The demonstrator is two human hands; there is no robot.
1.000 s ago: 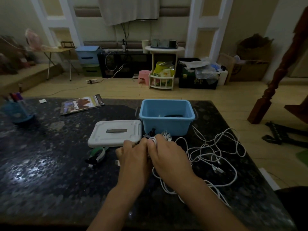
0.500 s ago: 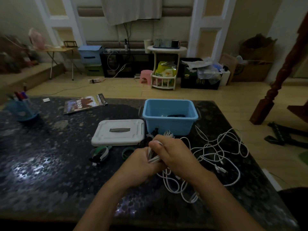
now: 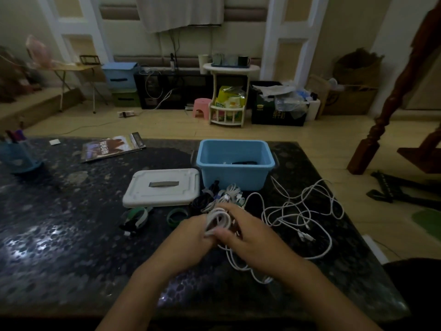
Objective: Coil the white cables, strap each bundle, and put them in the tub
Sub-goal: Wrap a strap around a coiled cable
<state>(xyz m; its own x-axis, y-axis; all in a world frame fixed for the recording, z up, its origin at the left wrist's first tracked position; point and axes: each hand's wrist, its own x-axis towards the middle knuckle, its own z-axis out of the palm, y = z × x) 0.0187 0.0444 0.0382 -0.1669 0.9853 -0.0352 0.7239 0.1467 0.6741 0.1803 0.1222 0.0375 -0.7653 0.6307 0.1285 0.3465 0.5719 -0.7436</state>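
A big dark table (image 3: 71,247) with shiny speckles fills most of the room in front of the person. On it, toward the far side, sits a blue tub (image 3: 235,173) with its top open. Something dark lies inside it, too dim to tell what. Just left of the tub is its white lid (image 3: 162,187), lying flat. A magazine (image 3: 112,147) rests farther back on the left, and a blue pen cup (image 3: 18,155) stands near the left edge.

To the right of the tub, a loose tangle of white cables (image 3: 303,211) spreads over the table. Both hands meet in the middle, near the tub's front. The left hand (image 3: 191,237) has its fingers curled around a coiled white bundle (image 3: 218,220). The right hand (image 3: 248,235) pinches the same bundle from the other side. Loose loops hang from the bundle down onto the table.

A few small green straps (image 3: 175,215) lie in front of the lid, near the left hand.
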